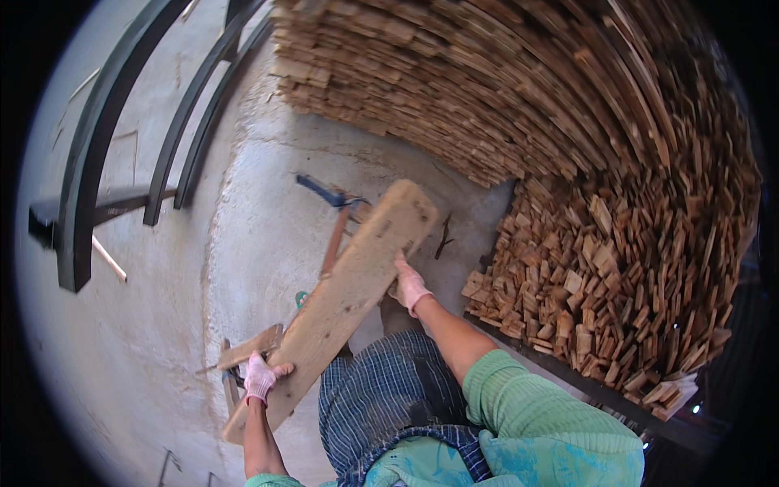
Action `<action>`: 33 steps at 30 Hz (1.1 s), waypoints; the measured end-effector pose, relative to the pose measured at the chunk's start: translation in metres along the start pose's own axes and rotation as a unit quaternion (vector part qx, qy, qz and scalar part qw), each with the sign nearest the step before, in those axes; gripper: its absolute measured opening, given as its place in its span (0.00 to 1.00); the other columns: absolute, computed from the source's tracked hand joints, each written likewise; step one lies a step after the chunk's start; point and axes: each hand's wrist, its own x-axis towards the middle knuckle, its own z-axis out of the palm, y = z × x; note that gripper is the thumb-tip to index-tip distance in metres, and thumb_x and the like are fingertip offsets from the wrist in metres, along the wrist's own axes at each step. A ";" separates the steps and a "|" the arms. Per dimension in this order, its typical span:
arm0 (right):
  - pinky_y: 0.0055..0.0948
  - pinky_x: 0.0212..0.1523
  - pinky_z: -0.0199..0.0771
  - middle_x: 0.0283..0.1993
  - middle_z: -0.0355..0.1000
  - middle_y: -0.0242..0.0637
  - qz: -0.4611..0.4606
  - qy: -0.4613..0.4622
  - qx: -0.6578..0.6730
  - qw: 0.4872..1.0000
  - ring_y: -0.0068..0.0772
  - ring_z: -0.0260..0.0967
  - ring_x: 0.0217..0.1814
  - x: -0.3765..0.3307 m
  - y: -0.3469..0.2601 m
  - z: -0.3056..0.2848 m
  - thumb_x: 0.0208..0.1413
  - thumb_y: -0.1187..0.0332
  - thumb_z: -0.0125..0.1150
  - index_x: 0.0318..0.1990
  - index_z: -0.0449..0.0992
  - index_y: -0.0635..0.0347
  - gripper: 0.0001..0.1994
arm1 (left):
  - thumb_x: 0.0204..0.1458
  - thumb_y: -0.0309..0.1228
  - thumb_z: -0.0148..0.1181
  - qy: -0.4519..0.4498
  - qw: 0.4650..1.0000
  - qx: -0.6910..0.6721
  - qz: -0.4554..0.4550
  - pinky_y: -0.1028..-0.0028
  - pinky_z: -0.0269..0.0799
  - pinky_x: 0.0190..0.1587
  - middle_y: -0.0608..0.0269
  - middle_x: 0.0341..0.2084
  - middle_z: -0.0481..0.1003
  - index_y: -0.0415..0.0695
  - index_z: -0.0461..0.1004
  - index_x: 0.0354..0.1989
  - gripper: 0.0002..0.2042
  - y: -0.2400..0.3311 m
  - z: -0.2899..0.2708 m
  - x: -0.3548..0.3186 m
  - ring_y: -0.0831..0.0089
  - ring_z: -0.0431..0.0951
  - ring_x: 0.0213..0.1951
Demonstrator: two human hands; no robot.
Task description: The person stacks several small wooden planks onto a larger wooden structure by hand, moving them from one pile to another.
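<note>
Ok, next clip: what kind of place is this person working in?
Probably a timber yard or wood workshop. A tall stack of sawn boards fills the wall, with a pile of short offcuts below it, on a rough concrete floor. Both gloved hands, left hand and right hand, hold a long plank.

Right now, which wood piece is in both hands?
The long plank, tilted, left hand low, right hand mid-edge; other boards sit stacked.

Wooden plank [349, 288] in both gloved hands
</note>
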 end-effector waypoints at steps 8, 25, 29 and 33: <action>0.53 0.70 0.57 0.70 0.61 0.32 0.027 0.121 0.310 0.943 0.42 0.56 0.72 -0.023 -0.057 -0.158 0.47 0.23 0.56 0.70 0.61 0.43 0.49 | 0.28 0.67 0.75 0.011 0.923 0.301 0.241 0.55 0.71 0.58 0.42 0.51 0.77 0.39 0.75 0.54 0.49 0.269 -0.020 0.054 0.49 0.76 0.55; 0.44 0.50 0.75 0.45 0.70 0.24 0.063 0.257 0.417 0.870 0.31 0.66 0.46 0.074 -0.158 -0.278 0.49 0.27 0.61 0.51 0.72 0.44 0.34 | 0.42 0.63 0.68 0.026 0.810 0.488 0.324 0.46 0.40 0.74 0.45 0.70 0.58 0.42 0.53 0.73 0.54 0.580 0.080 0.147 0.47 0.52 0.73; 0.44 0.47 0.75 0.42 0.70 0.28 0.117 0.267 0.351 0.890 0.35 0.67 0.42 0.053 -0.150 -0.276 0.55 0.33 0.61 0.50 0.72 0.44 0.28 | 0.45 0.54 0.70 0.138 0.811 0.479 0.306 0.42 0.48 0.70 0.44 0.68 0.59 0.52 0.56 0.72 0.46 0.561 0.102 0.107 0.43 0.55 0.71; 0.45 0.51 0.74 0.48 0.74 0.34 0.096 0.268 0.007 0.959 0.40 0.71 0.49 0.024 -0.144 -0.264 0.58 0.41 0.60 0.57 0.72 0.48 0.27 | 0.52 0.44 0.66 0.029 0.848 0.398 0.350 0.49 0.62 0.64 0.45 0.63 0.64 0.49 0.59 0.68 0.36 0.536 0.115 0.042 0.46 0.65 0.64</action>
